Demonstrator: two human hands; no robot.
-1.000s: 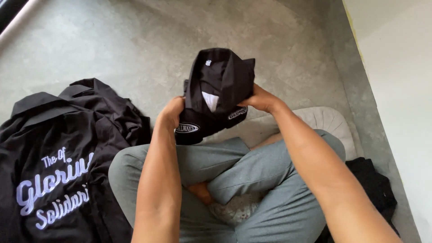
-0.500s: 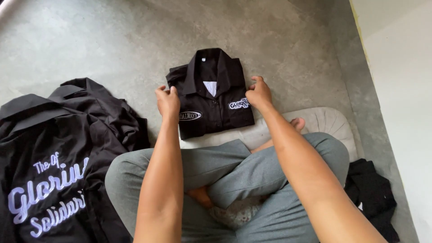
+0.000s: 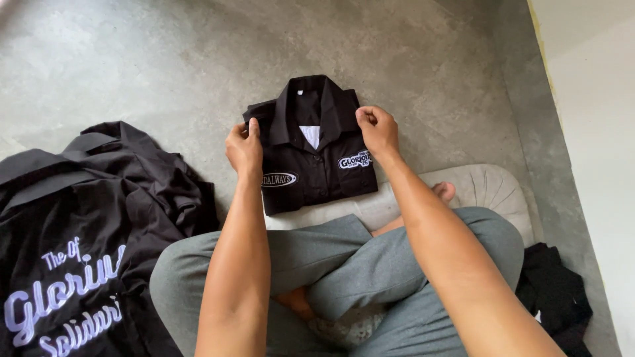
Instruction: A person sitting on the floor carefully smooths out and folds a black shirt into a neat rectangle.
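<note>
Left hand (image 3: pixel 244 148) and right hand (image 3: pixel 377 129) pinching shoulders of folded black shirt (image 3: pixel 315 158), lying collar-up on concrete floor (image 3: pixel 145 59); unfolded black shirts (image 3: pixel 86 218) heaped leftward.

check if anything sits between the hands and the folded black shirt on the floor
Nothing visible does. The left hand and right hand both already rest on the shoulders of the folded black shirt, which lies flat on the grey floor. The pile of black shirts lies apart, off to the left.

Bare forearms, bare feet, and loose grey-green trousers (image 3: pixel 344 264).
</note>
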